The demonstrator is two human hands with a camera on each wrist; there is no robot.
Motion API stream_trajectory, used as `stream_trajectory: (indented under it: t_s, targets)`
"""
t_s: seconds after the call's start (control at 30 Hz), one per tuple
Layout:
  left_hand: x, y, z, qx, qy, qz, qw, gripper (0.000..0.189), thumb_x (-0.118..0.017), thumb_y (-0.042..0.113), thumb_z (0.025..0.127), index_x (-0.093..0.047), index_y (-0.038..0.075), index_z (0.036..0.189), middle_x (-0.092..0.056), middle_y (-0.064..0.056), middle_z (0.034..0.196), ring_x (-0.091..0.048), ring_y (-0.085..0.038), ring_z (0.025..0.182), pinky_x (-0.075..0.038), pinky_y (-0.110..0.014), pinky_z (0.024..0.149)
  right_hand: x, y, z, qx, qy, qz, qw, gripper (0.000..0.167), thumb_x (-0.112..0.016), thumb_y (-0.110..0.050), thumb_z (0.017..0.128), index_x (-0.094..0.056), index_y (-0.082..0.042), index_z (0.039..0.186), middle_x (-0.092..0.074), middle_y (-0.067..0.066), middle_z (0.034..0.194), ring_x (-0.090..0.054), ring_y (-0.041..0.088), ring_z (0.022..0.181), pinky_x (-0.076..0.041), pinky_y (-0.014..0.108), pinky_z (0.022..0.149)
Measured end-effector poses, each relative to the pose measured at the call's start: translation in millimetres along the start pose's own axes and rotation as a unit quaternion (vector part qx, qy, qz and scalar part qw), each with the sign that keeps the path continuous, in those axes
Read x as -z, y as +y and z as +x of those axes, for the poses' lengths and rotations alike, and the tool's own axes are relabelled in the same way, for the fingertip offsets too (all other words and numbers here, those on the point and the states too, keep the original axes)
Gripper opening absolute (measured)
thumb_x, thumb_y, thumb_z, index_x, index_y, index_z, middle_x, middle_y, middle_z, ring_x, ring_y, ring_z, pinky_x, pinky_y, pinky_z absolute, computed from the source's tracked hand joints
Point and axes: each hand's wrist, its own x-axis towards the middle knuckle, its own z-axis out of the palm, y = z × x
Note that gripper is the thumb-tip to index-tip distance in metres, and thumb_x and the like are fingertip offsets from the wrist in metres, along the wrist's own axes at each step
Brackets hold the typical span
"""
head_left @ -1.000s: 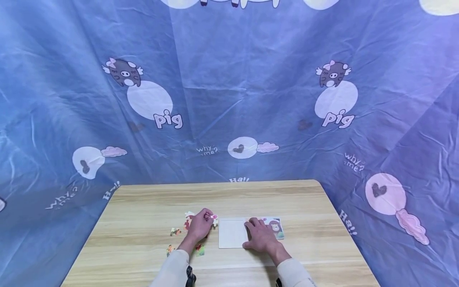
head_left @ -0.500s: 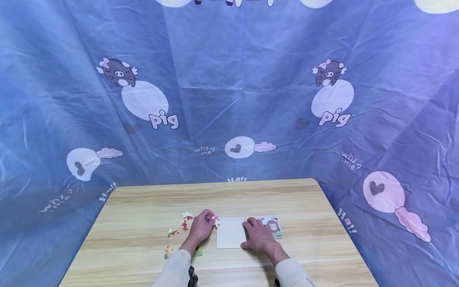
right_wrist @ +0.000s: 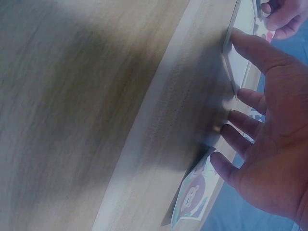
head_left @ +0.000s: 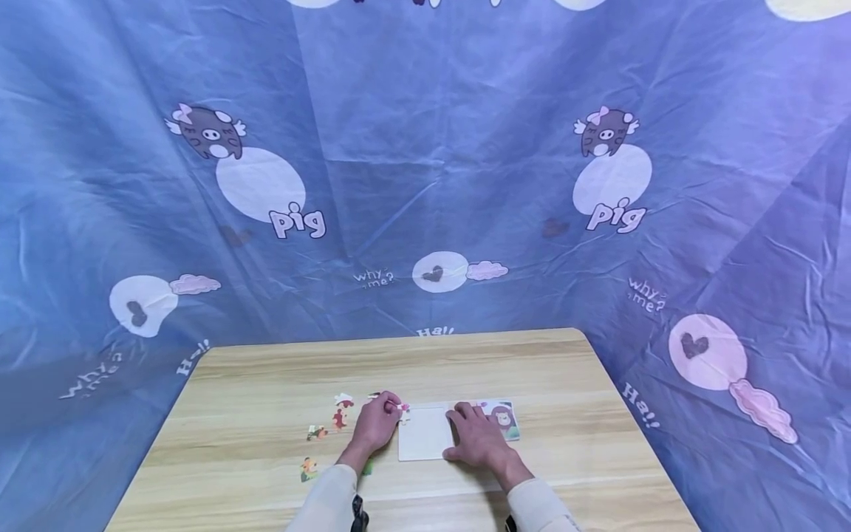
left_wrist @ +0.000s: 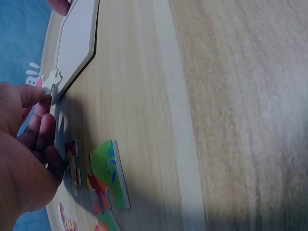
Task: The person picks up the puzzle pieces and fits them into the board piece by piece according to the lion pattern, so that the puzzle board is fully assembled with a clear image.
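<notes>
My left hand point(head_left: 377, 425) pinches a small jigsaw puzzle piece point(left_wrist: 52, 81), pale with a pink patch, between thumb and fingertips. The piece overlaps the far left corner of a flat white puzzle tray point(head_left: 425, 436) with a raised rim. At the tray's right edge, my right hand point(head_left: 479, 436) is spread, its fingers nearly straight. In the right wrist view its thumb point(right_wrist: 252, 48) lies on the tray's near corner and the forefinger tip is at the edge. A picture card with a lion point(right_wrist: 192, 195) lies beside the right little finger.
Several loose puzzle pieces lie left of the tray, among them a red one point(head_left: 340, 419), an orange one point(head_left: 309, 468) and a green one point(left_wrist: 108, 163). The wooden table point(head_left: 585, 473) ends at a blue printed cloth point(head_left: 372, 185) behind and at the sides.
My left hand has moved slightly right with the pinched piece, bringing it from beside the tray to over its far left corner. The right hand keeps its place. The head view has shifted a little.
</notes>
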Motion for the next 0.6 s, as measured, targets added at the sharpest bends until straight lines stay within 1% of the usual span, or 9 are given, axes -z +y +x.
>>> stream_trajectory:
  t_s: [0.17,0.37,0.47,0.6]
  targets:
    - [-2.6,1.3,0.3,-0.012,0.006,0.013,0.9998,0.011,-0.064,0.013,0.086,-0.065,0.014,0.097,-0.06,0.004,0.078,-0.053,-0.01,0.072,-0.044,-0.029,0.071,-0.8,-0.4,-0.6,-0.001,0.001,0.002,1.0,0.078,-0.078,-0.05,0.068,-0.055,-0.011,0.132,-0.051,0.011,0.133,-0.05,0.034,0.12,-0.04,0.062,0.094]
    - [-5.8,1.2,1.6,-0.026,0.011,0.027,0.9992,0.012,-0.064,0.013,0.085,-0.065,0.013,0.097,-0.063,0.003,0.08,-0.056,-0.01,0.074,-0.046,-0.029,0.071,-1.4,0.3,-0.3,-0.004,0.002,0.003,1.0,0.079,-0.078,-0.05,0.068,-0.055,-0.011,0.132,-0.051,0.011,0.134,-0.05,0.034,0.121,-0.04,0.062,0.094]
    - [-6.4,2.1,1.4,-0.025,0.019,0.039,0.9987,0.011,-0.064,0.013,0.084,-0.066,0.013,0.095,-0.065,0.003,0.08,-0.057,-0.011,0.074,-0.045,-0.029,0.069,-2.5,1.2,0.2,-0.009,0.0,0.003,1.0,0.079,-0.077,-0.051,0.068,-0.055,-0.012,0.133,-0.05,0.011,0.135,-0.049,0.034,0.122,-0.038,0.063,0.096]
    - [-7.8,2.9,1.7,-0.025,0.026,0.056,0.9978,0.01,-0.064,0.014,0.084,-0.067,0.013,0.093,-0.065,0.003,0.08,-0.058,-0.012,0.076,-0.046,-0.031,0.07,-3.2,1.7,0.8,-0.011,-0.001,0.005,0.9999,0.08,-0.077,-0.052,0.068,-0.054,-0.013,0.134,-0.049,0.011,0.136,-0.048,0.034,0.124,-0.036,0.065,0.098]
